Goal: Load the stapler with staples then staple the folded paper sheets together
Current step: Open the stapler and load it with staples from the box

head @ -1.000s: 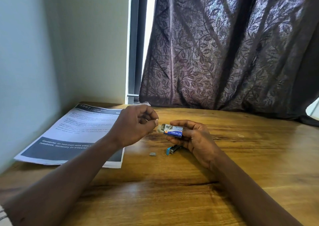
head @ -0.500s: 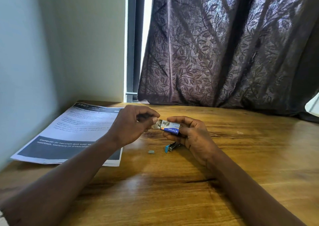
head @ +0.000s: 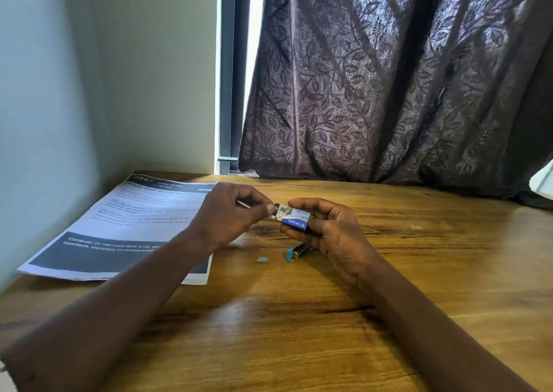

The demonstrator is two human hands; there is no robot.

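Fingers: left hand [head: 230, 212] pinches at the open end of the staple box [head: 292, 218] — whether it holds a staple strip cannot be told.
Right hand [head: 326, 227]: curled around the box, above the table [head: 419, 272].
Stapler [head: 296, 251]: on the table below the right hand.
Staple strip [head: 262, 259]: loose, just left of the stapler.
Paper sheets [head: 119, 227]: flat by the table's left edge — untouched.

wooden table [head: 419, 287] | pale wall [head: 119, 77] | leaf-patterned dark curtain [head: 389, 77] | daylit window gap [head: 254, 62]
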